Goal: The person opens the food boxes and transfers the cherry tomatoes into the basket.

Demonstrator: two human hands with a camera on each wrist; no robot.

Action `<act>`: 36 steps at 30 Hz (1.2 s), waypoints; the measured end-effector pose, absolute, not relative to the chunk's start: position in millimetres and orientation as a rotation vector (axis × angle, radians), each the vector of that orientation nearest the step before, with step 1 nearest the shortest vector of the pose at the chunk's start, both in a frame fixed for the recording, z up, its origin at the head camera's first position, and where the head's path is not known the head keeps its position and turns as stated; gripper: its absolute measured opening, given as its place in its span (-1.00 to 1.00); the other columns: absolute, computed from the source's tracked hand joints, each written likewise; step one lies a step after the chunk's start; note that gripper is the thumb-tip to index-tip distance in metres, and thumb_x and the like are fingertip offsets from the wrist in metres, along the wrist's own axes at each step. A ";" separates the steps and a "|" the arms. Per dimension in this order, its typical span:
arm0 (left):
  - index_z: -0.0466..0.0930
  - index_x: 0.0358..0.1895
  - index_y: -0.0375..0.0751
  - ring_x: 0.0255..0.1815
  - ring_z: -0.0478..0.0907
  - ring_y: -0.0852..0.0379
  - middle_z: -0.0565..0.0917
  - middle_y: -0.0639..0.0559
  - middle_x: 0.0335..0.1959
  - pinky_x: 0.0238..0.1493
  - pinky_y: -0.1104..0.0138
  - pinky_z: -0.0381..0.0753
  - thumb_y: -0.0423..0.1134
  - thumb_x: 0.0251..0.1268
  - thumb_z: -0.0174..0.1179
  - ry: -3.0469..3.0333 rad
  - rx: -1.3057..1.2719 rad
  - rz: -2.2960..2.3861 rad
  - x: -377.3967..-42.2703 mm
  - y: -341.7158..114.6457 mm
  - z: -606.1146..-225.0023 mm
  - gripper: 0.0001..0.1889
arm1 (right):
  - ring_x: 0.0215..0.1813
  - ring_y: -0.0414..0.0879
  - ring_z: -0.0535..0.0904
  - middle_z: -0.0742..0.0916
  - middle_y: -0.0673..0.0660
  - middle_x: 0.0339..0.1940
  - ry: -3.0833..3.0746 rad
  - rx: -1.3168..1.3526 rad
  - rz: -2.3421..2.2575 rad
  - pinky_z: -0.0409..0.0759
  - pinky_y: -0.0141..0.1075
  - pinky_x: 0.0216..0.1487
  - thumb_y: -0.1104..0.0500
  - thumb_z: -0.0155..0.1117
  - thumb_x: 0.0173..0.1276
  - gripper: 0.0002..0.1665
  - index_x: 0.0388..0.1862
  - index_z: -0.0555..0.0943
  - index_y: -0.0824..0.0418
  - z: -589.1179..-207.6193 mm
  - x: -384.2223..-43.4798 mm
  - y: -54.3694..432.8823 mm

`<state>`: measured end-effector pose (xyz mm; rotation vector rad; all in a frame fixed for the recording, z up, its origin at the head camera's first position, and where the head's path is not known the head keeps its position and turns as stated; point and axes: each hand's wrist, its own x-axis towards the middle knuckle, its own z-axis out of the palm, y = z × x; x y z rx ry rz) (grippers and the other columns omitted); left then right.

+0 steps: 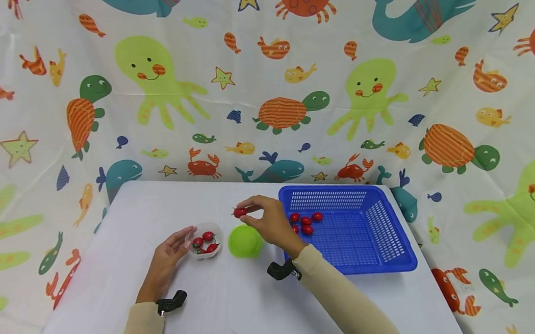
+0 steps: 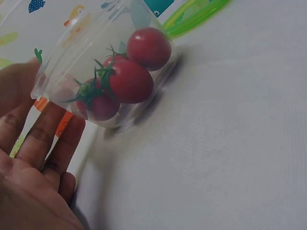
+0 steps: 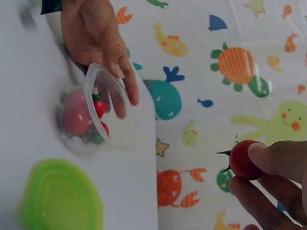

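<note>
My right hand (image 1: 271,223) pinches a small red tomato (image 3: 243,160) with a green stalk between thumb and fingers, above the table. In the head view this tomato hangs just above a green lid (image 1: 245,241). My left hand (image 1: 166,257) holds the rim of a clear plastic container (image 1: 219,236) by its left side, thumb and fingers about the edge. Several tomatoes (image 2: 129,81) with green stalks lie inside the container. The left wrist view shows the other left fingers stretched out beside its wall.
A blue plastic basket (image 1: 394,220) stands on the right of the white table (image 1: 230,312), with several tomatoes (image 1: 306,220) at its left side. My right forearm crosses its front left corner. A cloth printed with sea animals (image 1: 223,37) hangs behind the table.
</note>
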<state>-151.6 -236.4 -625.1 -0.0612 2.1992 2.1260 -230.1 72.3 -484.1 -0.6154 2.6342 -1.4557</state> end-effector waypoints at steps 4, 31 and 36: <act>0.31 0.64 -0.08 0.44 0.39 0.65 0.35 -0.10 0.67 0.31 0.71 0.41 -0.02 0.67 0.14 2.195 -0.070 2.125 -151.5 -236.1 -625.7 -0.39 | 0.22 -0.09 0.73 0.85 -0.11 0.05 2.603 -0.553 -1.518 0.74 -0.05 0.27 0.17 0.52 0.41 -0.65 0.14 0.79 -0.09 -483.2 -233.6 91.2; 0.31 0.64 -0.07 0.47 0.39 0.60 0.36 -0.12 0.67 0.31 0.70 0.42 -0.02 0.68 0.13 2.210 -0.065 2.123 -149.1 -235.9 -627.6 -0.41 | 0.22 0.06 0.75 0.81 0.04 0.17 2.549 -0.240 -1.598 0.79 -0.05 0.20 0.25 0.46 0.45 -0.68 0.13 0.78 -0.01 -494.7 -247.3 201.8; 0.31 0.64 -0.04 0.53 0.38 0.52 0.36 -0.09 0.67 0.32 0.70 0.41 -0.03 0.69 0.11 2.222 -0.068 2.106 -149.0 -235.8 -627.7 -0.42 | 0.23 0.08 0.74 0.80 0.07 0.18 2.547 -0.171 -1.584 0.73 0.01 0.30 0.29 0.46 0.44 -0.66 0.14 0.78 0.00 -503.1 -251.0 217.0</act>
